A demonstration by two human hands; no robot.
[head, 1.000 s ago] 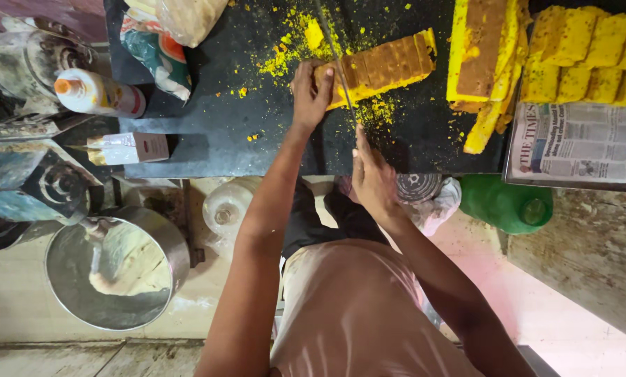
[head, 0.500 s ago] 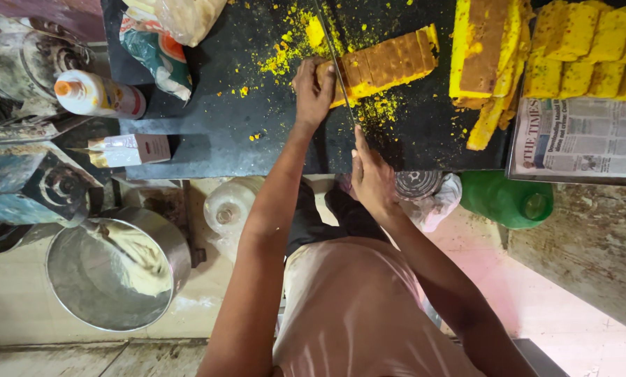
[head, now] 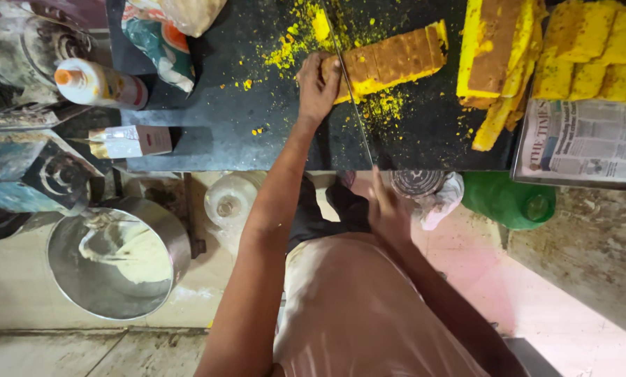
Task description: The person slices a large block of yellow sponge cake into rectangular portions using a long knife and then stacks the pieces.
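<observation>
yellow-brown cake slab (head: 390,63) lies on the dark desk (head: 208,132), left hand (head: 318,87) pressing its near end. right hand (head: 386,209) grips a long knife (head: 348,84) across it. crumbs (head: 292,42) around.

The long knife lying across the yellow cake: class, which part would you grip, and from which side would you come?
Grip the knife at its handle end, which juts past the near edge of the dark counter, where the right hand is. Come from the near side: the thin blade runs away across the cake, with the left hand steadying the cake right beside it.
</observation>
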